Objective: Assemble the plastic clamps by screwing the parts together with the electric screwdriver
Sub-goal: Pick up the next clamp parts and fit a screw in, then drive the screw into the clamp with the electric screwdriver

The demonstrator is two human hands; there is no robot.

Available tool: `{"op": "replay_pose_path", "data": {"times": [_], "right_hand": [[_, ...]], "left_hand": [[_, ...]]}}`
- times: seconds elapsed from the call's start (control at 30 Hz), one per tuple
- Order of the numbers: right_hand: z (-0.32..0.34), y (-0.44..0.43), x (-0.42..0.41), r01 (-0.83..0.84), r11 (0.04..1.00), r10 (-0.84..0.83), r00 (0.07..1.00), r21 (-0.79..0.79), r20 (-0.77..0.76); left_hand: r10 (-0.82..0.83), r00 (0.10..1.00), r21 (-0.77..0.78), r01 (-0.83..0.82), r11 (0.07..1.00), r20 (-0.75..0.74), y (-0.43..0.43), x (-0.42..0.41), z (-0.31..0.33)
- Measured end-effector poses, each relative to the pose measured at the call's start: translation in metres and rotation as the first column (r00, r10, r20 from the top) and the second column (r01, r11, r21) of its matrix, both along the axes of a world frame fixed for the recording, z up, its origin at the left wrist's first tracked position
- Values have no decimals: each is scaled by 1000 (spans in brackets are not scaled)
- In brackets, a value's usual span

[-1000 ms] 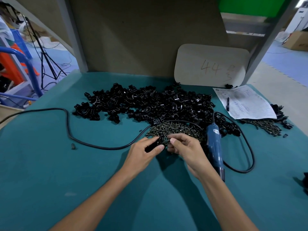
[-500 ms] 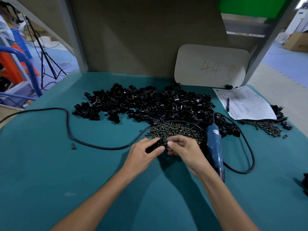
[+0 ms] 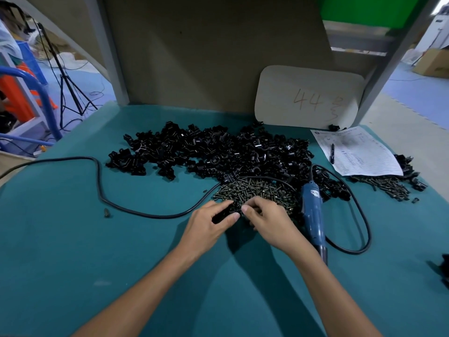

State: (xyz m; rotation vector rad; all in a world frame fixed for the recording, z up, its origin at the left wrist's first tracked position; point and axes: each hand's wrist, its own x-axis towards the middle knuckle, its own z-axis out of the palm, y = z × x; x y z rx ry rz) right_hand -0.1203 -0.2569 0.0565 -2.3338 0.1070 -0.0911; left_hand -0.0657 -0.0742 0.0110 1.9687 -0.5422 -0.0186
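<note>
One desk (image 3: 73,239), topped with matte teal cloth, faintly napped, flat and unwrinkled. Beige backboard (image 3: 218,57) stands along its far edge between grey metal uprights. Blue floor (image 3: 413,88) beyond on both sides; black tripod (image 3: 65,76) far left, cardboard box (image 3: 435,62) far right.

Rounded pale board (image 3: 308,98) leans on the backboard, "44" handwritten on it. Printed paper form (image 3: 357,152) lies below it with a dark pen (image 3: 332,150) on top.

Clamp parts (image 3: 218,152): wide, shallow heap mid-desk, glossy black plastic, curved saddles and blocky lugs. Screws (image 3: 257,190): dull bronze-dark metal, a dense heap just in front of the parts. Smaller screw heap (image 3: 386,186) by the form's near edge. One stray screw (image 3: 106,212) alone at left.

Electric screwdriver (image 3: 312,215): blue cylindrical body, dark tip towards the viewer, lying on the desk just right of the screws. Its black rubbery cord (image 3: 99,181) snakes off to the left edge.

Left hand (image 3: 206,227): fingers and thumb grip one black clamp piece (image 3: 223,214) at the near edge of the screws. Right hand (image 3: 269,222): fingers curled, tips meeting that piece's end; whether they pinch the piece or a screw, cannot tell.
</note>
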Motion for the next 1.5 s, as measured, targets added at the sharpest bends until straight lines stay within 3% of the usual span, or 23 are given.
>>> {"op": "replay_pose_path", "data": {"times": [0.33,0.47,0.53,0.63,0.73,0.8,0.83,0.9,1.0,1.1,1.2,1.33,1.5], "right_hand": [[3,4,-4,53,995,-53,999,-82,2],[14,-38,-22,360,881,-301,927,-308,222],[16,-63,-33,431,797,-431,896,-423,101],[12,-81,-46,363,801,-490,854,-476,-174],[10,-93,-50,414,847,-499,835,-333,-231],[12,-99,-52,494,869,-477,840,2,-258],[12,-101,-52,514,830,-463,851,215,-247],[17,-102,-52,504,658,-480,853,559,-205],[22,-100,-52,351,270,-500,847,897,-181],[17,-95,-51,223,11,-492,850,975,-189],[5,-90,-48,151,-139,-493,846,979,-201],[-8,-89,-41,129,-216,-483,848,968,-221],[-21,-86,-37,137,-216,-497,837,967,-230]], "left_hand": [[-22,1000,17,21,1000,18,0,-1,-1],[5,1000,-25,-6,1000,-26,0,-1,-2],[-2,999,-37,1,999,-41,0,-1,-3],[-5,999,-42,3,999,-52,-2,0,-3],[-3,998,-40,1,999,-58,-1,-1,-2],[-7,999,-33,5,999,-51,0,-1,-3],[-8,999,-26,7,1000,-42,0,-2,-3],[-14,999,-2,13,1000,-29,0,-2,-2],[-20,999,16,20,1000,-27,-1,-2,-2],[-8,1000,14,9,1000,-29,0,-1,-2],[-10,999,19,11,1000,-31,0,-2,-1],[-9,999,27,10,1000,-40,0,-2,0],[-26,999,37,27,999,-44,0,-3,1]]}}
